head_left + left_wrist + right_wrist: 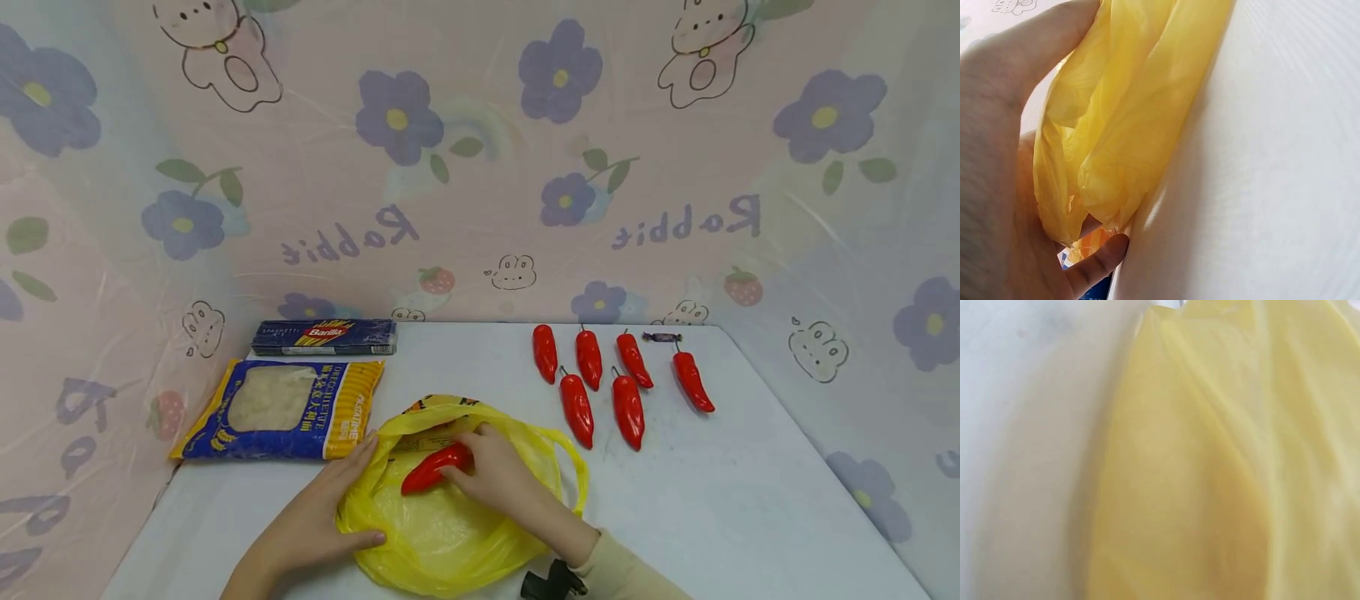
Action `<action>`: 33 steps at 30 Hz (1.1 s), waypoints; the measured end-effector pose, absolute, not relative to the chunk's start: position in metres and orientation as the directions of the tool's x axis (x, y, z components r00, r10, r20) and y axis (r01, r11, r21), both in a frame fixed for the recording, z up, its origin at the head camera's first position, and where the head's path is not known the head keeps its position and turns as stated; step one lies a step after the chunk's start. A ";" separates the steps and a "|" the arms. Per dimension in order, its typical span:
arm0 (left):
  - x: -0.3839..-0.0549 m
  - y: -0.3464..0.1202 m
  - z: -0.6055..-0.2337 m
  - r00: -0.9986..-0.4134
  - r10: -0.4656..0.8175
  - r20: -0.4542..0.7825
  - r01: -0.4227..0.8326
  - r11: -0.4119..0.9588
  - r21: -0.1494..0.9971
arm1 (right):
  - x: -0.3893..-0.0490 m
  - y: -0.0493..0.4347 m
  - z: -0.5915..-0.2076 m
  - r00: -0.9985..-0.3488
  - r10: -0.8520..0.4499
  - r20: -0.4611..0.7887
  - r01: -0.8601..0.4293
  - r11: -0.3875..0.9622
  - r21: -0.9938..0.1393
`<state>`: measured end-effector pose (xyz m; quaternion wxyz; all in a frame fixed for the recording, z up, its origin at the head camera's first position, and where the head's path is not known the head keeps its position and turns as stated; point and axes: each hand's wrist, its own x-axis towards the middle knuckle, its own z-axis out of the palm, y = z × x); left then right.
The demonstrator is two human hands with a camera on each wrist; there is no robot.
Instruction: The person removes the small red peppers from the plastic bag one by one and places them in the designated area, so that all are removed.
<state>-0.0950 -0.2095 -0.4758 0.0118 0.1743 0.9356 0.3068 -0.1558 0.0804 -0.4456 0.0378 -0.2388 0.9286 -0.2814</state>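
Observation:
In the head view, a yellow plastic bag point(442, 558) lies on the table with its mouth spread. Inside it, my right hand point(491, 471) pinches a red chili pepper point(429, 470) between thumb and fingers. The left hand point(318, 508) rests against the bag's left side, thumb and fingers spread wide apart along the rim. Seen from the left wrist, this hand point(1041, 250) touches the crumpled yellow plastic point(1154, 106) with loosely bent fingers. In the right wrist view, the bag point(1197, 462) fills most of the picture and hides the right hand and the pepper.
Several red chili peppers point(576, 408) lie in two rows at the back right, near a small dark wrapped candy point(663, 337). At the back left are a blue spaghetti box point(324, 337) and a blue-and-yellow orecchiette bag point(300, 408). A printed curtain point(480, 167) encloses the white table point(720, 508).

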 end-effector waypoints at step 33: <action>-0.095 -0.210 -0.476 -0.937 0.338 0.090 0.326 0.748 0.578 | -0.160 0.063 -0.451 -0.918 -0.393 -0.059 -0.233 0.653 -0.720</action>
